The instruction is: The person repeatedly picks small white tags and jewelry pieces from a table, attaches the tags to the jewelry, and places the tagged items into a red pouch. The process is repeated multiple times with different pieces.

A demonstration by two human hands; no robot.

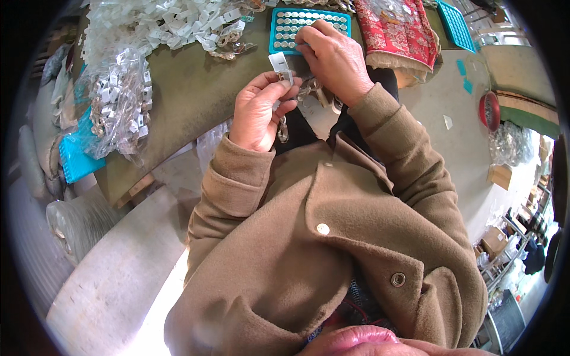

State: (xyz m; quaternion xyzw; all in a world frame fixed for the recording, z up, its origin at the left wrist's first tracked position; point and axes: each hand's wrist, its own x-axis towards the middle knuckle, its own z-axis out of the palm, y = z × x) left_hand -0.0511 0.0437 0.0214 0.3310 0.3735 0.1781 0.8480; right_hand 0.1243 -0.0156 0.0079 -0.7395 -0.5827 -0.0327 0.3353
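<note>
My left hand [260, 110] pinches a small white translucent plastic tag [281, 67] between thumb and fingers, held upright over the near table edge. Below that hand hangs a short length of silvery chain [283, 129]; whether it joins the tag is hidden by the fingers. A teal tray [271, 43] lies flat at the far middle, with rows of round silvery discs [292, 28] in it. My right hand [338, 59] reaches over the tray's near right part, its thumb and fingers closed together. What those fingertips grip, if anything, cannot be made out.
A large heap of white plastic tags [172, 24] covers the table's far left. Nearer lies a clear bag of tagged pieces [122, 95] beside a teal tray [77, 151]. Red patterned cloth [396, 35] lies right of the disc tray. A red bowl [490, 111] stands farther right.
</note>
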